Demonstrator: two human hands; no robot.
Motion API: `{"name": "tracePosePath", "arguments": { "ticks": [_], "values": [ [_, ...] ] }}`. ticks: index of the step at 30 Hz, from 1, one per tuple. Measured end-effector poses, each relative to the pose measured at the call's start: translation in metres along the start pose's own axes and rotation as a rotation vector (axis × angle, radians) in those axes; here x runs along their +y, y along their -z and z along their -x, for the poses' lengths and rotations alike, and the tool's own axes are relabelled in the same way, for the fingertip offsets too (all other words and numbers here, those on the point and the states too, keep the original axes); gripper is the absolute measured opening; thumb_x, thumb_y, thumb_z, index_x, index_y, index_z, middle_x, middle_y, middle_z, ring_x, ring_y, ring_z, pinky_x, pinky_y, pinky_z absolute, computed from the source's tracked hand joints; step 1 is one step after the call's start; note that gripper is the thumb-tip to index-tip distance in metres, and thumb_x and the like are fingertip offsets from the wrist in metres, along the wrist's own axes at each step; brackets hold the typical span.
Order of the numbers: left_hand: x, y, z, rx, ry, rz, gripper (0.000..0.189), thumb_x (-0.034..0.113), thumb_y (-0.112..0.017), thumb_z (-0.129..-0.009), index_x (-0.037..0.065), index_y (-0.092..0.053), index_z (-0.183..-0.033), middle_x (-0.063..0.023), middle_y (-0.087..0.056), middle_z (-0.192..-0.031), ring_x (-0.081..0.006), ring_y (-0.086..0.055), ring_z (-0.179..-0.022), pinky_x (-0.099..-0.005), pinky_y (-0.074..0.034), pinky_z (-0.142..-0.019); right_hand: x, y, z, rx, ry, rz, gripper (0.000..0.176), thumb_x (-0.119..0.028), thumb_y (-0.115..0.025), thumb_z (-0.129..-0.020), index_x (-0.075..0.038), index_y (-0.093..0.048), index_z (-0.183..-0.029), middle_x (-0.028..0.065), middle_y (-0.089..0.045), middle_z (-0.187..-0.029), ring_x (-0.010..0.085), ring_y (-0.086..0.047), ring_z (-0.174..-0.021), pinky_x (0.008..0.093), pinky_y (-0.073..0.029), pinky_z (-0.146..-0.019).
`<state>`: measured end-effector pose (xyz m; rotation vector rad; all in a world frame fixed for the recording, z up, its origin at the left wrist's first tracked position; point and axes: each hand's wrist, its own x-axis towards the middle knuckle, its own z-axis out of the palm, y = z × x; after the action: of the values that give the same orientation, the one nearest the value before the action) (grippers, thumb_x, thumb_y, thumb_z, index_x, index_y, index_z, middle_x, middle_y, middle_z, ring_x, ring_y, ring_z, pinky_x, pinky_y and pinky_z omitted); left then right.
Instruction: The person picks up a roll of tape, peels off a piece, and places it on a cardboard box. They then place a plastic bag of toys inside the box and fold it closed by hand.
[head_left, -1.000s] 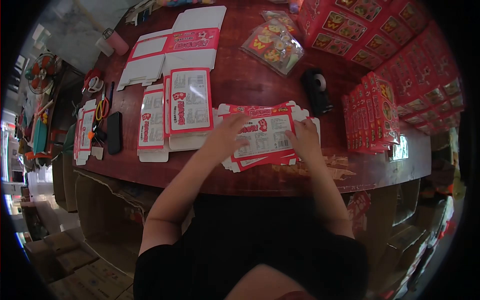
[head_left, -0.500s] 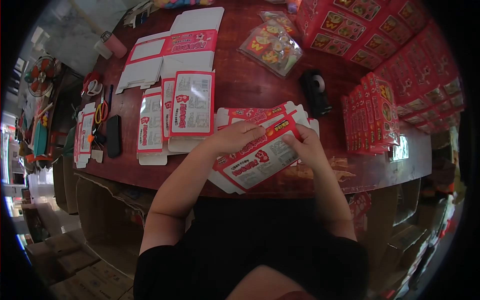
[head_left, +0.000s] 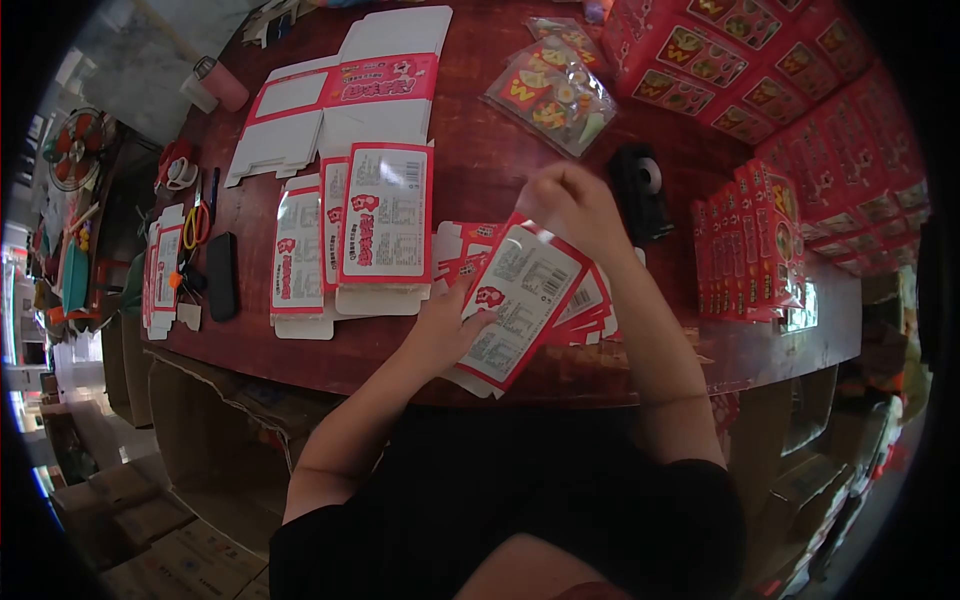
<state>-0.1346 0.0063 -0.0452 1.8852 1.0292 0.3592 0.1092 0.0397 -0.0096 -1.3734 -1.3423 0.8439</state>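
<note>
My left hand (head_left: 452,322) grips the lower left side of a red and white printed carton (head_left: 525,290), with its thumb across the printed face. The carton is tilted, its upper end pointing away from me. At that upper end is my right hand (head_left: 572,205), its fingers curled in and somewhat blurred. What those fingers pinch, if anything, is hidden. Under the held carton lie more red printed cartons (head_left: 585,310), partly covered by it and by my right forearm.
Stacks of flat cartons (head_left: 385,215) and unfolded carton blanks (head_left: 385,80) lie left. Scissors (head_left: 197,222), a black phone (head_left: 223,275) and a pink bottle (head_left: 222,83) stand farther left. Right are a tape dispenser (head_left: 640,195), clear packets (head_left: 555,95) and upright filled boxes (head_left: 745,240).
The carton has turned steeper and risen off the others. My left hand slid down along its left side; my right hand moved up to the carton's far end.
</note>
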Motion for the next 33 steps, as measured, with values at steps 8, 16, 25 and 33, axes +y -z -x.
{"name": "tracePosePath", "arguments": {
  "ticks": [8,16,25,33],
  "values": [
    [-0.028,-0.012,-0.013,-0.059,0.148,0.197,0.045,0.022,-0.066,-0.080,0.004,-0.051,-0.118,-0.0165,-0.063,-0.101,-0.0321,-0.060,-0.096,-0.0389,-0.047,-0.082,0.063,0.012,-0.132,0.168,-0.249,1.241,0.105,-0.052,-0.078,-0.057,-0.018,-0.026,-0.141,0.0201,-0.031,-0.140,0.0417,-0.026,-0.130,0.0576,-0.024,-0.102],
    [-0.007,0.004,-0.013,-0.086,0.161,0.343,0.046,0.018,-0.065,-0.080,0.002,-0.049,-0.120,-0.0173,-0.062,-0.102,-0.0280,-0.062,-0.094,-0.0362,-0.047,-0.084,0.025,0.043,-0.086,0.197,-0.026,-0.304,0.060,-0.012,-0.061,-0.073,-0.010,-0.042,-0.129,0.0126,-0.053,-0.118,0.0264,-0.053,-0.109,0.0382,-0.045,-0.090],
    [0.013,0.026,-0.014,-0.127,0.114,0.153,0.062,0.020,-0.070,-0.077,-0.002,-0.042,-0.129,-0.0169,-0.063,-0.099,-0.0260,-0.062,-0.093,-0.0350,-0.048,-0.084,0.010,0.042,0.026,0.402,0.000,-1.004,0.035,0.005,-0.054,-0.080,0.000,-0.050,-0.115,0.0110,-0.057,-0.110,0.0199,-0.058,-0.100,0.0322,-0.047,-0.086],
    [0.014,0.037,0.001,-0.011,0.052,0.230,0.057,0.025,-0.072,-0.078,-0.002,-0.047,-0.122,-0.0151,-0.063,-0.105,-0.0201,-0.060,-0.097,-0.0330,-0.047,-0.085,0.033,0.047,0.061,0.224,-0.147,-0.675,0.038,0.007,-0.063,-0.077,0.000,-0.053,-0.113,0.0097,-0.061,-0.108,0.0192,-0.060,-0.096,0.0303,-0.049,-0.083]
  ]
}}
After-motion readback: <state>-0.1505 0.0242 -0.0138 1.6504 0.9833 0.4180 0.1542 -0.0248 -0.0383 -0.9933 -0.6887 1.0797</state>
